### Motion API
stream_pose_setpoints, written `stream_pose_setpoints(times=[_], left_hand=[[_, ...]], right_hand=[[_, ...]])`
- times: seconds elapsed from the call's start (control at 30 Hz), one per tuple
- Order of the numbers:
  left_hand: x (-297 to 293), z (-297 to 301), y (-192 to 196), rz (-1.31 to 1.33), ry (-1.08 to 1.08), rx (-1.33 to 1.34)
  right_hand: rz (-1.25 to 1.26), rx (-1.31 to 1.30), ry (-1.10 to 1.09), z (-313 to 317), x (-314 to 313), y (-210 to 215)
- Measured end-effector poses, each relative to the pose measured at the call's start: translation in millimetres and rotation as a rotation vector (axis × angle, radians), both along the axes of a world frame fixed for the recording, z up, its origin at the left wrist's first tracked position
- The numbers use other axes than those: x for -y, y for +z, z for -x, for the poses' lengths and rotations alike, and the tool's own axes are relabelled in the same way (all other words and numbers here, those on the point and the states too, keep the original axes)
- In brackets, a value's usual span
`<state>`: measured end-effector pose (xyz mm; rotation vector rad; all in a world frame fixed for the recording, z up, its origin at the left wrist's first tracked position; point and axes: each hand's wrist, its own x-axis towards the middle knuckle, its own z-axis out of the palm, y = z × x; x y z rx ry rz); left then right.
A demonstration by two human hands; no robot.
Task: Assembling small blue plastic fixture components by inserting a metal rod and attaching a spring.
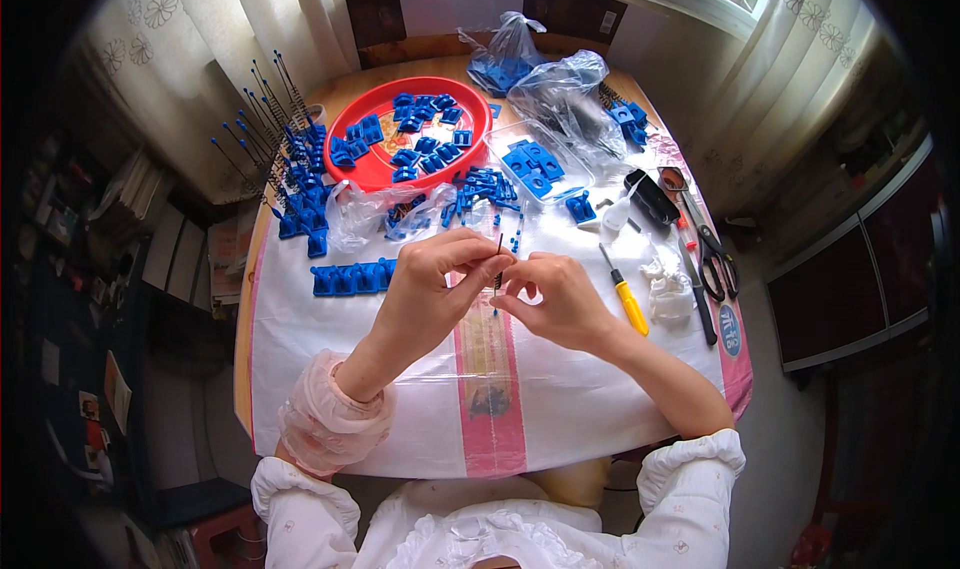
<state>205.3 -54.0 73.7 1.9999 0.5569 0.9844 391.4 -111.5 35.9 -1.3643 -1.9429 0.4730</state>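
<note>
Over the middle of the table my two hands meet at a thin dark rod (500, 240) with a small blue tip at its lower end. A short black coil spring (498, 281) appears to sit around the rod. My left hand (437, 272) pinches the rod between thumb and fingers. Close beside it, my right hand (565, 304) has its fingertips curled in on the spring and the lower rod. Fingers hide part of both. Left of my hands stands a row of blue plastic bases (350, 279). Just beyond them lie small blue pegs (515, 241) and a pile of blue parts (482, 191).
A red round tray (337, 172) holds blue pieces. Several rods with springs stand upright in blue bases (300, 199) at the far left. Plastic bags (570, 94) and a clear box (567, 184) sit far right. A yellow-handled screwdriver (628, 304) and black scissors (713, 264) lie right.
</note>
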Motion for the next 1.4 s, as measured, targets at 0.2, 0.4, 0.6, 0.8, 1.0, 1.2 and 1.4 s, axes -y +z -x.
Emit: stream_pose_setpoints(times=[0.2,0.4,0.6,0.8,1.0,1.2,1.4], left_hand=[[1.1,-1.6,1.3,-0.047,0.010,-0.009],[4.4,-3.2,2.2,-0.049,0.013,-0.010],[4.0,-4.1,1.6,-0.064,0.010,-0.019],[2.5,-2.8,-0.1,-0.057,0.027,-0.010],[4.2,-1.4,2.5,-0.054,0.025,-0.008],[1.5,-0.8,3.6,-0.048,0.018,-0.018],[1.4,2.6,2.1,-0.041,0.015,-0.021]], right_hand=[[-0.001,0.006,-0.130,-46.0,16.2,67.6],[-0.122,-0.129,-0.566,-109.3,43.7,96.2],[-0.065,0.387,-0.789,-135.7,59.9,37.1],[0.175,0.396,-0.893,-153.6,62.4,19.3],[0.058,0.282,-0.559,-141.9,91.2,31.8],[-0.143,0.272,-0.562,-150.4,61.0,18.3],[-0.041,0.030,-0.307,-73.0,45.3,58.8]])
